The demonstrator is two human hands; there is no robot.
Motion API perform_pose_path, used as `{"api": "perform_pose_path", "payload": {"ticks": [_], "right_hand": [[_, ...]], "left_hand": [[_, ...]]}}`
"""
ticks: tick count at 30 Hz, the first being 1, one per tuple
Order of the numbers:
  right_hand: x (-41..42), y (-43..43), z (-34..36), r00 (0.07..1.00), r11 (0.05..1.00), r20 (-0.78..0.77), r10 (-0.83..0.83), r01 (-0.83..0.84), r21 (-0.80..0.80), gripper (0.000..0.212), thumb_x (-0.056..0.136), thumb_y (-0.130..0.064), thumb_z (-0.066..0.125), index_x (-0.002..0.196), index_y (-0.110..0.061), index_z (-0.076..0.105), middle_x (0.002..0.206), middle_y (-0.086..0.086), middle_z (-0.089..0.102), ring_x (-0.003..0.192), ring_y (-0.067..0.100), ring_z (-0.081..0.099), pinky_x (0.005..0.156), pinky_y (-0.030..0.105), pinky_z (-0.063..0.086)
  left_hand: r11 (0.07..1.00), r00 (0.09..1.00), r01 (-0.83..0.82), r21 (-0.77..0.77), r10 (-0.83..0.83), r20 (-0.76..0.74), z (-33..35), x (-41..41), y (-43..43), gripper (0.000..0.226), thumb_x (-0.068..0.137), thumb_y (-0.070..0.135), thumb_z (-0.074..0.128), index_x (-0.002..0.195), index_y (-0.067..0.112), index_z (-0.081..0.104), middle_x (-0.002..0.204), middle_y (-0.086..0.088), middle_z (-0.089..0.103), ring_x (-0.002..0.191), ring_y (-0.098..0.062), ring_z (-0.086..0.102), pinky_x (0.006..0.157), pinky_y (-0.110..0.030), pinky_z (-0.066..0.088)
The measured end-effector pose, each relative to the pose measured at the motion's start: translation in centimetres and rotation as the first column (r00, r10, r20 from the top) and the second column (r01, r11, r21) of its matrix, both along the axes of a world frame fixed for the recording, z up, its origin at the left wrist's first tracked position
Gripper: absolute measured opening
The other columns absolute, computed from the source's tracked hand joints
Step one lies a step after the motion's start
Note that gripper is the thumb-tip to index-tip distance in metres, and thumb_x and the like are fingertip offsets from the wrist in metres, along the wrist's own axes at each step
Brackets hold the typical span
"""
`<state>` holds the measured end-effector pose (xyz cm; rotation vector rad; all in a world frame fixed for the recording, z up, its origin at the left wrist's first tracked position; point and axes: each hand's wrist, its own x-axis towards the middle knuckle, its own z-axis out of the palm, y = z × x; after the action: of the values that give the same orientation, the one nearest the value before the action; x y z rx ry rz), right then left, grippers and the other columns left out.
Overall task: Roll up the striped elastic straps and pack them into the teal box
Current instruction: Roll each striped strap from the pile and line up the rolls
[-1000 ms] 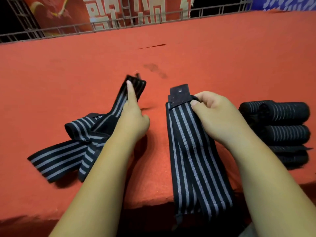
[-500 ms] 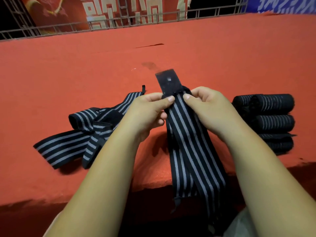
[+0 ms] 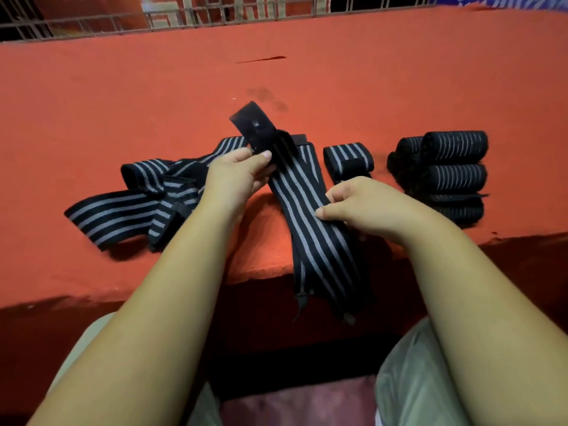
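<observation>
A long black strap with grey stripes [image 3: 310,238] lies over the red table's front edge, its lower end hanging down. My left hand [image 3: 236,176] pinches the strap near its plain black tab end [image 3: 253,124], which sticks up and away. My right hand [image 3: 359,204] grips the strap lower down on its right side. A loose tangle of unrolled striped straps [image 3: 144,195] lies to the left. One rolled strap [image 3: 349,159] sits just right of the held one, and a stack of rolled straps [image 3: 451,167] stands further right. No teal box is in view.
The red cloth-covered table [image 3: 368,87] stretches far back to a metal railing [image 3: 215,13]. Its front edge [image 3: 92,290] runs close to my lap, with my knees below it.
My right hand slid down the strap from its tab end to the middle. The left hand kept its pinch near the tab, which now tilts left. A rolled strap beside it came into view.
</observation>
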<state>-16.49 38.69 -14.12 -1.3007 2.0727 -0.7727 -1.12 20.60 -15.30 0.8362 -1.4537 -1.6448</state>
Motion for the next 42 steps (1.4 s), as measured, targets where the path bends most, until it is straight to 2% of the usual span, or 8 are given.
{"api": "perform_pose_path", "payload": {"ticks": [4, 7, 13, 22, 32, 35, 39, 42], "right_hand": [[0.8, -0.2, -0.5, 0.971, 0.989, 0.236, -0.044, 0.076, -0.128, 0.035, 0.1, -0.028, 0.072, 0.073, -0.014, 0.057, 0.062, 0.002, 0.056, 0.051, 0.014, 0.052, 0.044, 0.029, 0.041], [1.1, -0.6, -0.8, 0.936, 0.976, 0.343, -0.078, 0.142, -0.164, 0.03, 0.104, -0.023, 0.069, 0.075, -0.016, 0.066, 0.057, -0.004, 0.061, 0.044, 0.008, 0.051, 0.041, 0.025, 0.036], [0.0, -2.0, -1.9, 0.887, 0.941, 0.424, -0.181, 0.281, -0.187, 0.031, 0.101, -0.029, 0.072, 0.105, 0.002, 0.074, 0.076, 0.008, 0.064, 0.043, 0.01, 0.045, 0.04, 0.023, 0.031], [-0.3, -2.9, -2.2, 0.866, 0.925, 0.461, -0.194, 0.318, -0.209, 0.014, 0.104, -0.026, 0.07, 0.1, -0.013, 0.069, 0.062, -0.003, 0.061, 0.042, 0.008, 0.043, 0.038, 0.022, 0.029], [0.8, -3.7, -1.4, 0.743, 0.953, 0.666, -0.065, 0.244, -0.179, 0.016, 0.109, -0.016, 0.061, 0.12, -0.004, 0.061, 0.067, 0.0, 0.057, 0.041, 0.005, 0.041, 0.034, 0.02, 0.028], [1.6, -4.3, -1.0, 0.691, 0.965, 0.723, 0.003, 0.186, -0.183, 0.013, 0.11, -0.012, 0.058, 0.099, -0.013, 0.05, 0.058, -0.006, 0.056, 0.042, 0.004, 0.044, 0.038, 0.02, 0.03], [2.9, -5.7, -0.8, 0.7, 0.972, 0.714, 0.021, 0.153, -0.179, 0.028, 0.111, -0.013, 0.057, 0.085, -0.018, 0.047, 0.07, 0.0, 0.058, 0.047, 0.007, 0.05, 0.042, 0.023, 0.035], [3.4, -6.9, -0.6, 0.846, 0.987, 0.533, -0.014, 0.098, -0.13, 0.017, 0.109, -0.022, 0.06, 0.094, -0.015, 0.057, 0.086, 0.009, 0.071, 0.059, 0.016, 0.065, 0.043, 0.026, 0.043]], "left_hand": [[0.992, 0.992, 0.104, -0.067, -0.099, 0.072, -1.0, 0.6, 1.6, 0.024, 0.104, 0.007, 0.067, 0.126, 0.008, 0.077, 0.115, -0.006, 0.083, 0.107, -0.016, 0.08, 0.081, -0.023, 0.061], [0.987, 0.981, 0.158, -0.032, -0.154, 0.117, -1.8, 0.9, 2.1, 0.026, 0.103, 0.014, 0.07, 0.127, 0.012, 0.077, 0.12, -0.008, 0.081, 0.114, -0.025, 0.078, 0.101, -0.044, 0.062], [0.982, 0.972, 0.19, -0.009, -0.187, 0.146, -2.4, 0.9, 2.5, 0.025, 0.102, 0.011, 0.071, 0.126, 0.011, 0.077, 0.116, -0.012, 0.082, 0.112, -0.03, 0.079, 0.107, -0.046, 0.059], [0.985, 0.978, 0.168, -0.033, -0.162, 0.134, -2.5, 0.9, 2.1, 0.026, 0.103, 0.017, 0.071, 0.127, 0.013, 0.076, 0.122, -0.004, 0.081, 0.115, -0.025, 0.078, 0.111, -0.052, 0.056], [0.974, 0.996, 0.012, -0.224, 0.007, 0.086, 1.6, 2.0, 1.7, 0.023, 0.106, 0.025, 0.069, 0.119, 0.008, 0.076, 0.112, -0.004, 0.082, 0.078, -0.027, 0.079, 0.073, -0.038, 0.065], [0.946, 0.992, -0.037, -0.323, 0.075, 0.106, 2.6, 2.5, 0.5, 0.019, 0.104, 0.025, 0.071, 0.113, 0.011, 0.08, 0.103, -0.01, 0.082, 0.076, -0.026, 0.075, 0.077, -0.045, 0.063], [0.947, 0.986, -0.067, -0.314, 0.111, 0.124, 2.8, 3.0, -0.8, 0.015, 0.103, 0.024, 0.073, 0.106, 0.012, 0.08, 0.098, -0.008, 0.082, 0.079, -0.024, 0.075, 0.078, -0.042, 0.065], [0.945, 0.974, -0.056, -0.323, 0.123, 0.19, 2.2, 2.7, -2.0, 0.011, 0.103, 0.024, 0.073, 0.099, 0.015, 0.079, 0.088, -0.001, 0.081, 0.075, -0.024, 0.076, 0.071, -0.041, 0.063]]}}
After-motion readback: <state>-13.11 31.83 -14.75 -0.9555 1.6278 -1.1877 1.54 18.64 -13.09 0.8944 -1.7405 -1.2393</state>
